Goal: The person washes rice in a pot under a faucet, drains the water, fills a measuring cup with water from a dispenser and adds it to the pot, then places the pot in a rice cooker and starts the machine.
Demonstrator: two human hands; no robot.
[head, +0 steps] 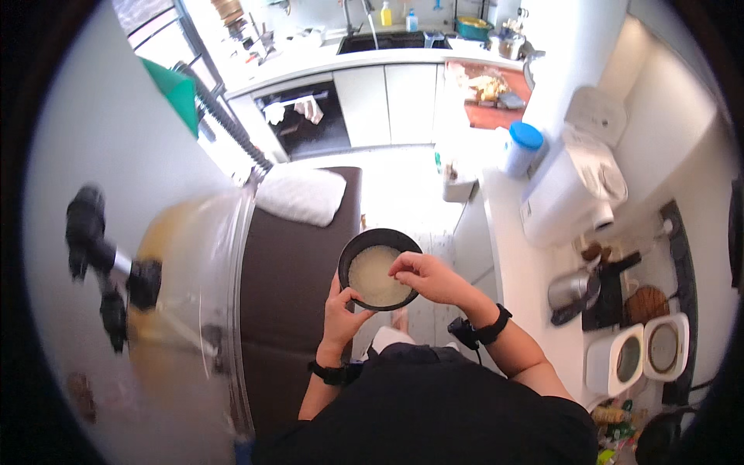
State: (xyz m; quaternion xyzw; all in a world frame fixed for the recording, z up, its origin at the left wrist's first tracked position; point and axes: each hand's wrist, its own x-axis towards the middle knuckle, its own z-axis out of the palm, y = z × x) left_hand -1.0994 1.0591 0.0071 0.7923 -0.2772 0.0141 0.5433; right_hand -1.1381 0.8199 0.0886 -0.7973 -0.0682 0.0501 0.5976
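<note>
A dark round pot (378, 276), likely a rice cooker's inner pot, is held up in front of my body. Pale grains that look like rice (374, 278) lie inside it, seemingly in cloudy liquid. My left hand (342, 317) grips its near left side, thumb at the rim. Over the right side of the opening hovers my right hand (423, 275), its fingertips bent together above the grains. Whether anything is pinched between those fingertips is too small to tell.
On my left is a dark brown bench (296, 261) with a white cloth (302, 193). The right counter (514, 256) holds an open rice cooker (616, 360), a metal kettle (572, 288) and a blue-lidded container (524, 148). Ahead, water runs from a tap into a black sink (401, 42).
</note>
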